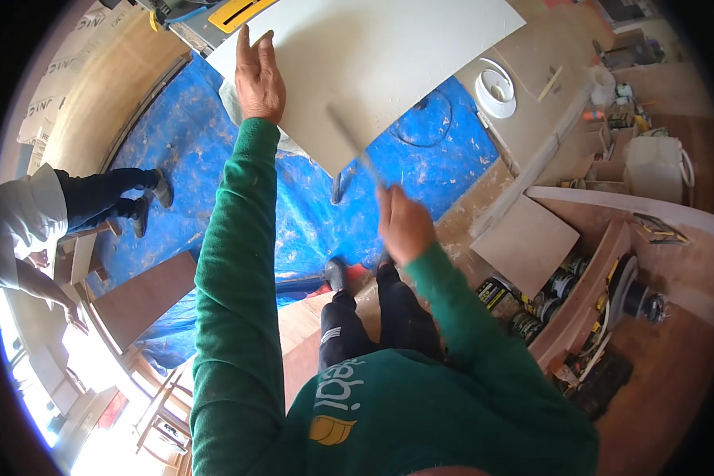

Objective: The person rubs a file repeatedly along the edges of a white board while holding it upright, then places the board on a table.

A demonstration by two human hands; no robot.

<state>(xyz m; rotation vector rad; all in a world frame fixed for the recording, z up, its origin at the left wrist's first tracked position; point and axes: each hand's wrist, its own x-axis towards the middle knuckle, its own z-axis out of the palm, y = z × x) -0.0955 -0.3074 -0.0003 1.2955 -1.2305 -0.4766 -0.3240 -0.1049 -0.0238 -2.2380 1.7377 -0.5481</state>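
Note:
A large white board (373, 55) lies across a saw table at the top of the view. My left hand (258, 75) rests flat on the board's left edge, fingers together and stretched forward. My right hand (403, 222) is closed around a thin, blurred stick-like tool (353, 143) that reaches up over the board's near edge. Both arms wear green sleeves. My legs and dark shoes stand below on the floor.
A blue tarp (214, 166) covers the floor. Another person sits at the left (47, 214) beside a brown panel (147, 297). At the right are a square board (523, 242), a white ring (496, 91), shelves with tools and cans (531, 305).

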